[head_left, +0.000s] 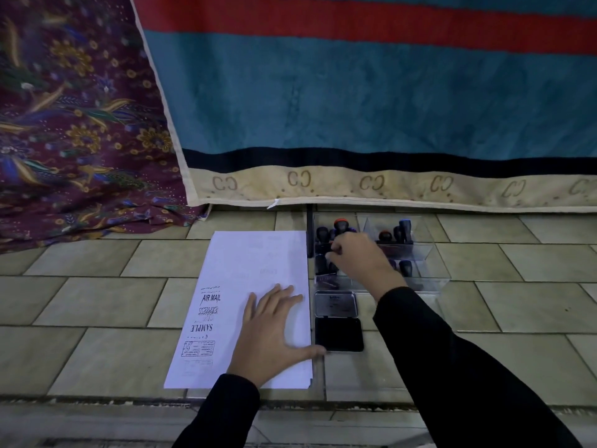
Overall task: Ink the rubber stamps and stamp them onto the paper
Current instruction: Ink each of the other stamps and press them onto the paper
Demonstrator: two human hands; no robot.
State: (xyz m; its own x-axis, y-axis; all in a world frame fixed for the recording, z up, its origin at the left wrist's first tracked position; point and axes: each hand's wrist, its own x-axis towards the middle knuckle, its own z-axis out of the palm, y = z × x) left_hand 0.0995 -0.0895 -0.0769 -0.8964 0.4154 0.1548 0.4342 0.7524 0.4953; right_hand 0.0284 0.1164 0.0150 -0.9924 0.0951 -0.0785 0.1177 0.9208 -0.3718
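Observation:
A white sheet of paper (258, 270) lies on the tiled floor and carries several stamped marks along its left side. My left hand (271, 331) rests flat on the paper's lower right part, fingers spread. An open ink pad (339, 334) with its lid (336, 304) flipped back sits just right of the paper. Beyond it stands a clear plastic organiser (426, 253) holding several dark-handled rubber stamps (405, 231). My right hand (355, 257) reaches into its left compartments, fingers curled around a stamp handle (329, 253) that is mostly hidden.
A teal, red and cream blanket (371, 101) hangs at the back, down to the floor behind the organiser. A purple floral cloth (77, 130) is draped at the left. Beige floor tiles (97, 302) surround the paper, with a step edge near me.

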